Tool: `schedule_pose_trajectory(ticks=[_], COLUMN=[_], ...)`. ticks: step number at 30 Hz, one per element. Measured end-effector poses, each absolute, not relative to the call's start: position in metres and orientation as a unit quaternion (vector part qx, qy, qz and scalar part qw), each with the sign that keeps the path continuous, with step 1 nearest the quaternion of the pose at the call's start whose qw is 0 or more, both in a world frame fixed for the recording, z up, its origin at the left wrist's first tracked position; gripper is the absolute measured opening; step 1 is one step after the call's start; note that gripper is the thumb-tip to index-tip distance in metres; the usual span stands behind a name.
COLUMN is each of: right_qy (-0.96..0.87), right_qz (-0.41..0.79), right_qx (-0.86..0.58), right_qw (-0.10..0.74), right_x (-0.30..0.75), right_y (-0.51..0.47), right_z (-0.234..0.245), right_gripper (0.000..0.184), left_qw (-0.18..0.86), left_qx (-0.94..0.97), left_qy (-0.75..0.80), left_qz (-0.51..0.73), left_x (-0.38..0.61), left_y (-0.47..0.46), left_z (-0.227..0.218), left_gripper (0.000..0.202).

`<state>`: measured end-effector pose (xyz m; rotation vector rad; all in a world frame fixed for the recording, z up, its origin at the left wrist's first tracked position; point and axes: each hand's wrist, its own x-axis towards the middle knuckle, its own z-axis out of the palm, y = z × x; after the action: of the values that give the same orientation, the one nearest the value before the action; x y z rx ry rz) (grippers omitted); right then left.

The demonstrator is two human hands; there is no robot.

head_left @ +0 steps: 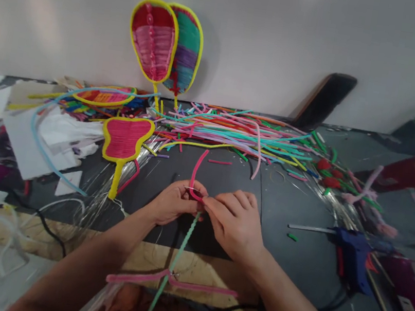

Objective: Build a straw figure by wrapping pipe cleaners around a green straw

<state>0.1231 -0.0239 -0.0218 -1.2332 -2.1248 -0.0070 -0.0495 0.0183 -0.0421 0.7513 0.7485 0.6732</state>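
Observation:
Near the table's front edge, my left hand (172, 205) is closed around the lower part of a bright pink pipe cleaner (195, 170), whose free end curves upward. Thumb and fingers of my right hand (238, 225) pinch that pipe cleaner at its bent lower end, touching the left fingertips. A twisted pale green pipe cleaner stem (181, 248) runs from beneath my fingers down toward my lap. Across this stem lies a light pink pipe cleaner (138, 275), bent at the middle with its two arms spread sideways. The exact join between my fingertips is hidden.
Behind my hands lies a pile of coloured pipe cleaners (230, 133). Yellow-rimmed fans, one with a pink face (126, 139), lie or lean at the left. A blue glue gun (354, 255) is at the right, a dark phone (327, 100) against the wall.

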Motion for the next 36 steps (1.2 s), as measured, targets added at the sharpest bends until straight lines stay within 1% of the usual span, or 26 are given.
schedule_pose_trajectory(ticks=[3, 11, 15, 17, 22, 27, 32, 36], right_qy=[-0.818, -0.829, -0.848, -0.855, -0.85, -0.845, -0.851, -0.849], right_qz=[-0.003, 0.008, -0.002, 0.01, 0.061, 0.022, -0.012, -0.011], right_qx=[-0.47, -0.456, -0.43, -0.42, -0.426, -0.439, -0.414, -0.418], right_qw=[0.331, 0.324, 0.311, 0.303, 0.305, 0.304, 0.322, 0.323], right_x=[0.122, 0.122, 0.125, 0.126, 0.126, 0.121, 0.116, 0.116], right_y=[-0.024, -0.023, -0.02, -0.02, -0.023, -0.026, -0.027, -0.029], right_z=[-0.023, -0.026, -0.029, -0.027, -0.019, -0.021, -0.025, -0.023], right_gripper=[0.014, 0.007, 0.012, 0.014, 0.011, 0.006, 0.002, 0.019], left_qw=[0.811, 0.81, 0.813, 0.812, 0.804, 0.791, 0.792, 0.797], left_qx=[0.35, 0.35, 0.347, 0.35, 0.362, 0.373, 0.378, 0.376], left_qy=[0.348, 0.352, 0.346, 0.345, 0.35, 0.375, 0.367, 0.357], left_qz=[0.313, 0.312, 0.315, 0.315, 0.316, 0.308, 0.307, 0.311], left_x=[-0.048, -0.044, -0.044, -0.045, -0.046, -0.044, -0.043, -0.043], left_y=[0.018, 0.014, 0.014, 0.014, 0.014, 0.014, 0.015, 0.015], left_z=[-0.043, -0.039, -0.04, -0.042, -0.043, -0.045, -0.043, -0.042], left_gripper=[0.027, 0.03, 0.032, 0.032, 0.033, 0.031, 0.032, 0.041])
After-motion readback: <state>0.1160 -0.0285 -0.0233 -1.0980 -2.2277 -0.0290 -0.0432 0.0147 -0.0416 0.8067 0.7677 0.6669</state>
